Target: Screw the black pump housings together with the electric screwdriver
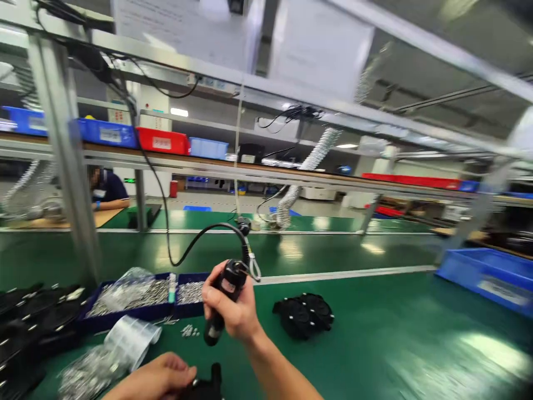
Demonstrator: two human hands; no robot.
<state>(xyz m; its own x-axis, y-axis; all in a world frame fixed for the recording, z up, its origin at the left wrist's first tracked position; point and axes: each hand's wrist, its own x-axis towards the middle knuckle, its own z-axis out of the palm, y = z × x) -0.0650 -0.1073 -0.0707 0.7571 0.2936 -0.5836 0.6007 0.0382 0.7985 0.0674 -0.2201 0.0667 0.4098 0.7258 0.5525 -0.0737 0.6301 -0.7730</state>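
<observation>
Wrapped in my right hand (238,311) is a black electric screwdriver (228,286), its lower end tilted down and left. A black cord loops from its top, where a pale hanging cord and a small ring also attach. My left hand (164,375) is low in the view, its fingers pinched at a black plastic part (205,389) partly cut off by the bottom edge. Between the hands and the bins lie several loose screws (190,331). A second black part (303,315) with round shapes and bright screw heads rests on the green bench to the right.
Blue bins (156,313) of small metal pieces stand behind my hands, a plastic bag (132,286) on one. A clear plastic cup (132,340) lies tipped near bagged hardware (89,371). Black parts (37,322) pile at left; a blue crate (487,275) is at right. Another person (109,186) sits beyond.
</observation>
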